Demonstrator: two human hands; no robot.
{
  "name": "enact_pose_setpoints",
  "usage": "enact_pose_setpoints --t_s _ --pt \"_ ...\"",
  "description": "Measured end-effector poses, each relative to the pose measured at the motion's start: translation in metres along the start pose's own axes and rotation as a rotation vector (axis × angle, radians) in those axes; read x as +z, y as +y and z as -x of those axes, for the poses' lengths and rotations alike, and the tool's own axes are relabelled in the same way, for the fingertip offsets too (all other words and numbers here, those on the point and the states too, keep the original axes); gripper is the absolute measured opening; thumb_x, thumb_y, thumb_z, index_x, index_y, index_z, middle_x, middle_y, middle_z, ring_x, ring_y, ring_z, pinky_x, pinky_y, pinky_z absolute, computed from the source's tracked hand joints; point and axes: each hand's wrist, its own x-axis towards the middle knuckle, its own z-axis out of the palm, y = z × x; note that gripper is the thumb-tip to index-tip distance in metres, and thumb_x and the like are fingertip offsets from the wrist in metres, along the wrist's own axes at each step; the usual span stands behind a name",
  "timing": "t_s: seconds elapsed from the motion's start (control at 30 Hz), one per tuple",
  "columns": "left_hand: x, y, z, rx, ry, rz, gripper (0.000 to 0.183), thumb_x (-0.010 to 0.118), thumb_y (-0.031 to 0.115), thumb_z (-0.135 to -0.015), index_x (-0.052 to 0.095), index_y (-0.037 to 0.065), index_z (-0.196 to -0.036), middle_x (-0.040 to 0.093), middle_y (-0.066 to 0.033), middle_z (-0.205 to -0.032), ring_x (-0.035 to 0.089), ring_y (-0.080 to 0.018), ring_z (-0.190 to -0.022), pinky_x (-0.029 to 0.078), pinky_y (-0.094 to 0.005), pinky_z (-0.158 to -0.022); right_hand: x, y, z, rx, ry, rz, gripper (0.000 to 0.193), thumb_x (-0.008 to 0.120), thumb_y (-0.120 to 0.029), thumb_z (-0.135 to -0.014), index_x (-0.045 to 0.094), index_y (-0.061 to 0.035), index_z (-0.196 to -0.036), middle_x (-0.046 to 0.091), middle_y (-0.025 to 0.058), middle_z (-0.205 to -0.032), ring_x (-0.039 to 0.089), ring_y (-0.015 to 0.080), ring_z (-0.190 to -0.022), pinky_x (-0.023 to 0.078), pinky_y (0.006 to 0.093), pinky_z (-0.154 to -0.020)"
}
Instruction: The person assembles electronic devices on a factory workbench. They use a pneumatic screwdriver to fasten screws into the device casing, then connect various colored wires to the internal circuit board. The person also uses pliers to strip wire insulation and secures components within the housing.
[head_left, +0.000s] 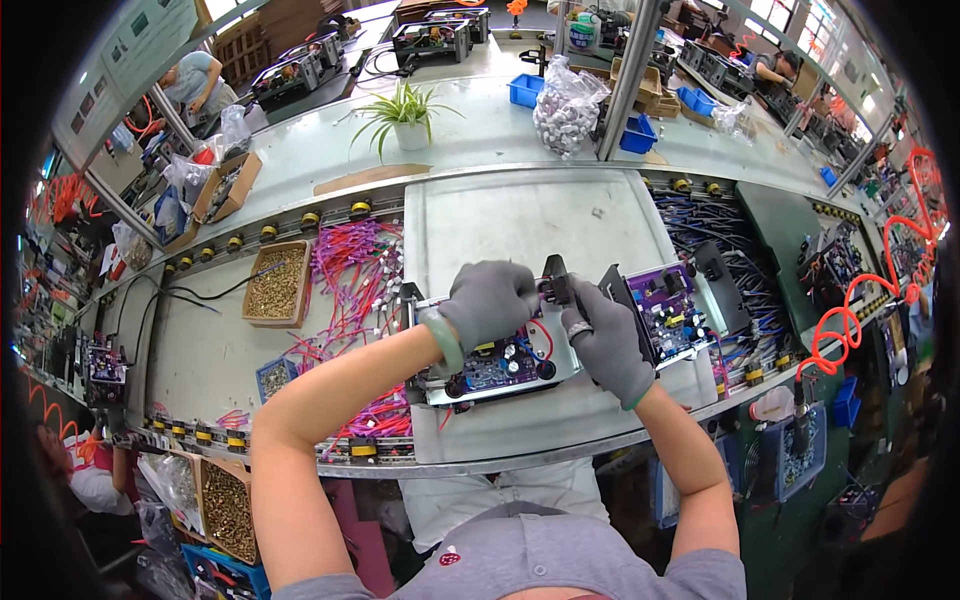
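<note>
Both of my hands wear grey gloves and meet above the metal chassis. My right hand [612, 345] is closed around a small black plastic part [555, 278] that sticks up past its fingertips. Just left of that part, my left hand [490, 303] has its fingers curled together in a pinch; what is between them is hidden. Below the left hand lies a purple circuit board [500, 365] with a red wire [545, 340] and round black components. To the right, a second purple circuit board [675, 310] sits beside an upright black panel [628, 312].
A wooden box of brass fittings [277, 284] and pink-red wire bundles [350, 260] lie left. Dark cables [705, 225] fill the right side. A potted plant [410, 130], a blue bin [525, 90] and a bag of white parts [570, 110] stand behind. An orange coiled hose [850, 310] hangs right.
</note>
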Motion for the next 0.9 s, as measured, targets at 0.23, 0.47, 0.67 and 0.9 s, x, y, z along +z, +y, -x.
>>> enact_pose_setpoints --t_s 0.23,0.47,0.67,0.9 --pt "0.006 -0.006 0.001 0.095 0.129 0.075 0.015 0.068 0.016 -0.085 0.074 0.006 -0.094 0.073 -0.0106 -0.08 0.07 -0.0179 -0.073 0.056 -0.0313 -0.07 -0.008 -0.009 -0.003 0.118 -0.075 -0.042 0.039 0.06 -0.01 -0.088 0.056 -0.0001 -0.126 0.067 0.0235 -0.093 0.069 0.0369 -0.083 0.053 0.0425 -0.071" --pt "-0.036 0.006 0.007 -0.093 -0.365 0.537 0.018 0.069 0.015 -0.087 0.07 0.002 -0.099 0.07 -0.0074 -0.085 0.065 -0.0126 -0.075 0.055 -0.03 -0.073 -0.005 -0.008 -0.003 0.099 -0.024 -0.105 0.038 0.062 -0.008 -0.087 0.056 0.0002 -0.123 0.068 0.0214 -0.096 0.069 0.0357 -0.088 0.054 0.0409 -0.075" --pt "-0.012 0.001 0.018 0.009 -0.118 0.046 0.017 0.07 0.014 -0.083 0.07 0.003 -0.096 0.071 -0.0099 -0.083 0.068 -0.0159 -0.082 0.054 -0.03 -0.074 -0.005 -0.009 -0.003 0.124 -0.037 -0.126 0.037 0.063 -0.009 -0.087 0.056 0.0016 -0.123 0.069 0.0212 -0.097 0.069 0.0352 -0.09 0.054 0.0399 -0.077" --pt "0.009 -0.005 -0.007 0.397 0.22 -0.353 0.008 0.066 0.019 -0.081 0.066 0.012 -0.078 0.068 -0.0059 -0.076 0.065 -0.0271 -0.078 0.043 -0.0414 -0.082 -0.003 -0.005 -0.001 0.102 -0.002 -0.115 0.037 0.063 -0.009 -0.088 0.057 0.0026 -0.122 0.069 0.0213 -0.095 0.07 0.0348 -0.087 0.054 0.0402 -0.074"
